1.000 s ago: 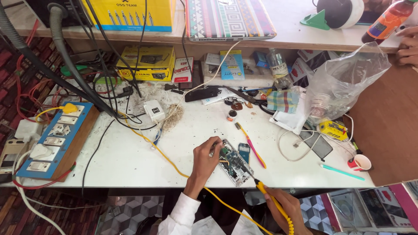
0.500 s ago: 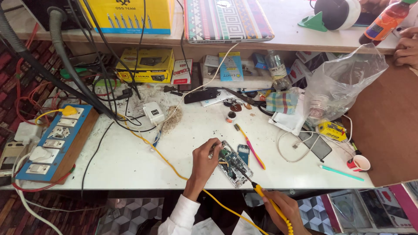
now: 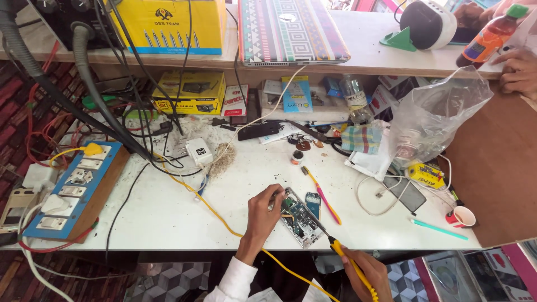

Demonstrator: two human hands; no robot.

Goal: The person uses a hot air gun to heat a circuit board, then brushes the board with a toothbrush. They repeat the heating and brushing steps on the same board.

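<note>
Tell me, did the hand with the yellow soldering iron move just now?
No. The right hand keeps the soldering iron at the open phone, beside the pink-and-yellow tool, as before.

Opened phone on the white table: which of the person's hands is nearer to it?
Left. The left hand rests against the opened phone at its left edge. The right hand sits below and right of it, holding the yellow soldering iron whose tip reaches the board.
</note>
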